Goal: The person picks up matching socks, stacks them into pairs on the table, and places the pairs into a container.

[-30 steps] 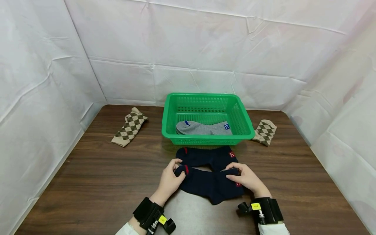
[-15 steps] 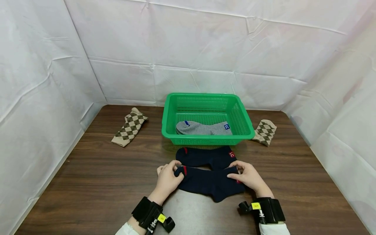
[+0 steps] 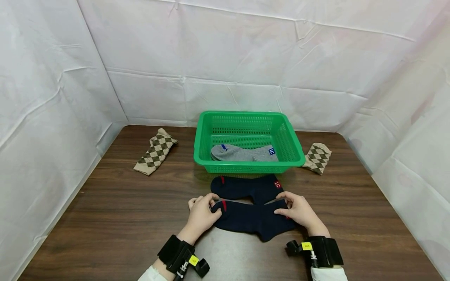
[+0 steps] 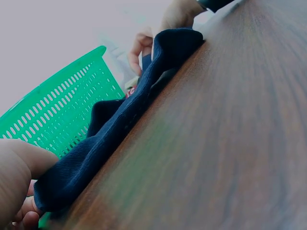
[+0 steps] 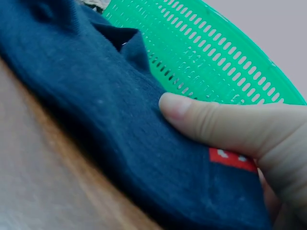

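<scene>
Two navy socks with red marks lie one behind the other in the middle of the head view. The nearer navy sock [image 3: 242, 218] is stretched sideways between my hands, its heel bulging toward me. My left hand [image 3: 201, 214] pinches its toe end, thumb on top, as the left wrist view also shows on the sock [image 4: 96, 163]. At the cuff end my right hand [image 3: 299, 210] pinches it; the thumb [image 5: 206, 117] lies beside the red label [image 5: 233, 159]. Just behind, the farther navy sock [image 3: 242, 188] lies flat, its lower edge partly hidden by the nearer one.
A green plastic basket [image 3: 246, 168] stands behind the socks, with a grey sock [image 3: 242, 153] inside. One argyle sock [image 3: 154, 152] lies at the left. Another argyle sock [image 3: 317, 158] lies against the basket's right side. White sheeting [image 3: 228, 58] walls in the brown table [image 3: 133, 218].
The nearer navy sock has shifted slightly away from me and to the right, still between both hands. My right hand has moved slightly right. The basket and other socks have stayed put.
</scene>
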The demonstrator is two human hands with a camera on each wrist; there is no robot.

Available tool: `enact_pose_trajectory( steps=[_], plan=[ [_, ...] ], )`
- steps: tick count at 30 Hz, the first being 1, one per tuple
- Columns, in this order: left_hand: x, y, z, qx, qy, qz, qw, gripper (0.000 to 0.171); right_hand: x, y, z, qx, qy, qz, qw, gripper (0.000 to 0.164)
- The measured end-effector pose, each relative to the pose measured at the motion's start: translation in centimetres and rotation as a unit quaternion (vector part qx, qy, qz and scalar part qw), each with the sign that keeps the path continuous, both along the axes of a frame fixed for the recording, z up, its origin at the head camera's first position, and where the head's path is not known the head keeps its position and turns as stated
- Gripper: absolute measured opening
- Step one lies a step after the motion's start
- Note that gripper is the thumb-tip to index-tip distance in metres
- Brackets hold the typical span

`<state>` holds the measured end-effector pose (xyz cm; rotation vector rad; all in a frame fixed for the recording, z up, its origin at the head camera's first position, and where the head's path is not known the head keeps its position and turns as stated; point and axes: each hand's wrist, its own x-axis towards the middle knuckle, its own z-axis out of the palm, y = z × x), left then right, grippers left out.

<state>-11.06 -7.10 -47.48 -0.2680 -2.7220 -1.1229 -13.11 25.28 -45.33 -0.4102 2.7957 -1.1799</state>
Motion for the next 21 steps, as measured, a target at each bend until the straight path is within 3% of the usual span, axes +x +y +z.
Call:
enact_pose_trajectory(
  steps=[7,15,18,21],
  plan=[
    [0.1,0.0,0.2,0.018,0.004,0.002,0.9998,0.016,0.0,-0.2,-0.2,0.037,0.054,-0.001,0.998,0.038],
    [0.0,0.1,0.3,0.037,-0.011,0.022,0.999,0.009,-0.1,0.5,-0.6,0.016,0.135,-0.018,0.991,0.033],
    [0.0,0.1,0.4,0.042,-0.015,0.03,0.9985,0.01,-0.1,0.8,-0.6,0.005,0.138,-0.036,0.99,0.025],
    [0.0,0.0,0.4,0.05,-0.025,0.037,0.9978,0.01,0.0,1.0,-0.5,-0.006,0.112,-0.049,0.992,0.017]
  ],
)
